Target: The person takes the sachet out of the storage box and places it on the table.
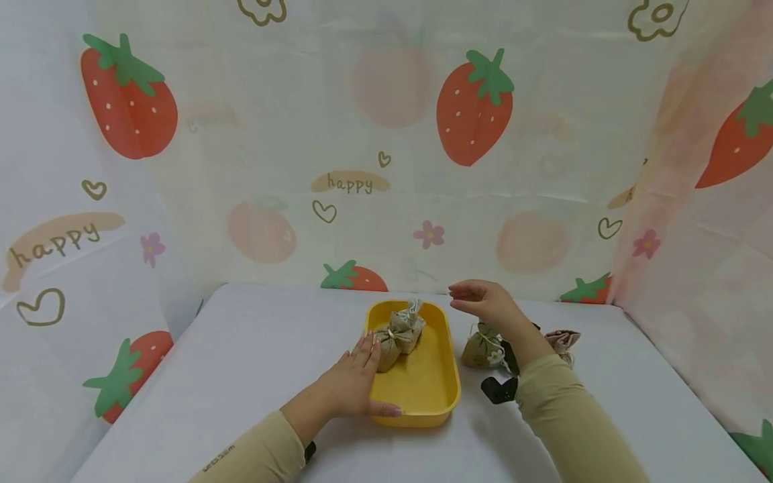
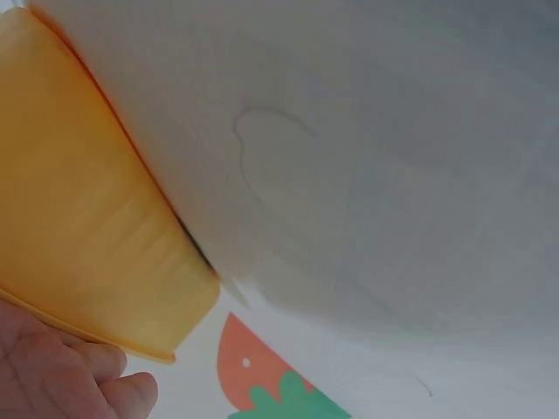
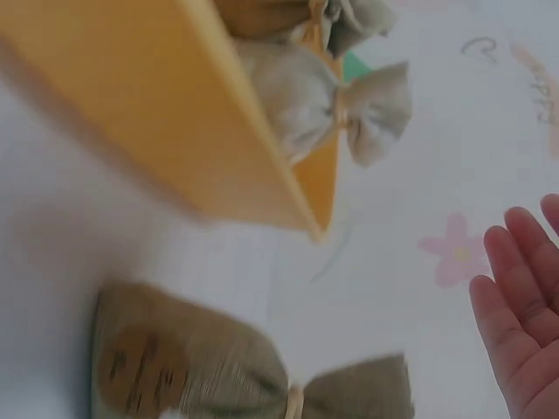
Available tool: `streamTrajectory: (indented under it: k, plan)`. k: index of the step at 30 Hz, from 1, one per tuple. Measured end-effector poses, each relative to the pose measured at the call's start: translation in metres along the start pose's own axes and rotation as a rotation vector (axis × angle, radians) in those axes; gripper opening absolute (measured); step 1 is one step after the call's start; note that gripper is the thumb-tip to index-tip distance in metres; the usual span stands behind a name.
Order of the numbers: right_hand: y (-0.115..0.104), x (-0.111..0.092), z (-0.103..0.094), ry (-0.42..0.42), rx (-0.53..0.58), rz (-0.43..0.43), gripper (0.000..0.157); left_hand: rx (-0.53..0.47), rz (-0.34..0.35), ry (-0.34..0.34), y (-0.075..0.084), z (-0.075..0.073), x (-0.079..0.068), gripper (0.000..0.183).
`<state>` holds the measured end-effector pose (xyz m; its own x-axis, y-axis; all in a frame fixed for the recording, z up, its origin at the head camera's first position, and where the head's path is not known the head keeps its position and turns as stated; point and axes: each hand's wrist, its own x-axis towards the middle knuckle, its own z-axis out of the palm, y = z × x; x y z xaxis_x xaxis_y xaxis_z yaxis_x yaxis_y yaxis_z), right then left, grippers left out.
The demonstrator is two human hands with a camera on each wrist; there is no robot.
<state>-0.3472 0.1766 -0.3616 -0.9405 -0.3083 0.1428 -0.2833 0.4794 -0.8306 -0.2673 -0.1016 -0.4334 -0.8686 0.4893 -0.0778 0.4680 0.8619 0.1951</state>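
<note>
A yellow plastic tray (image 1: 431, 386) stands on the white table, with two small tied cloth pouches at its far left: an olive-tan pouch (image 1: 389, 352) and a paler grey pouch (image 3: 297, 100). My left hand (image 1: 350, 382) rests along the tray's left rim, fingers straight, its thumb over the near rim. In the left wrist view its fingertips (image 2: 131, 393) touch the rim. To the right of the tray, my right hand (image 1: 486, 302) is raised with nothing in it, fingers extended. Beneath it sits an olive-brown pouch (image 1: 480, 349) with a tied neck.
Partly behind my right forearm lies a pinkish-brown pouch (image 1: 563, 340). A black piece (image 1: 500, 390) shows beside the right wrist. A cloth backdrop (image 1: 398, 221) printed with strawberries and hearts rises behind the table and at both sides.
</note>
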Motion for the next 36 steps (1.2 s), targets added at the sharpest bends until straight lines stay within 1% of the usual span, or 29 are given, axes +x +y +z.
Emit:
streamTrajectory:
  k: [4,10,14,19,24,28,36]
  plan:
    - [-0.003,0.007,0.01,-0.013,0.006,-0.02,0.036,-0.007,-0.001,-0.002,0.0,-0.001,0.0,0.126]
    - [-0.006,0.015,0.024,-0.022,0.048,-0.023,0.034,-0.01,-0.001,0.0,0.0,0.0,0.0,0.125]
    - [-0.007,0.019,0.033,-0.027,0.035,-0.03,0.032,-0.007,-0.007,-0.002,-0.001,0.001,0.0,0.125]
    - [-0.007,0.024,0.042,-0.031,0.026,-0.005,0.033,-0.003,-0.009,-0.001,-0.001,0.001,0.0,0.125]
    - [-0.003,0.029,0.052,-0.028,0.051,0.021,0.031,-0.004,0.001,0.007,-0.001,0.0,0.0,0.127]
    - [-0.003,0.029,0.058,-0.044,0.063,0.039,0.029,0.003,0.0,0.004,0.0,-0.001,-0.001,0.127]
    - [-0.001,0.032,0.064,-0.065,0.027,0.02,0.031,-0.001,0.002,0.007,0.002,-0.005,-0.004,0.123]
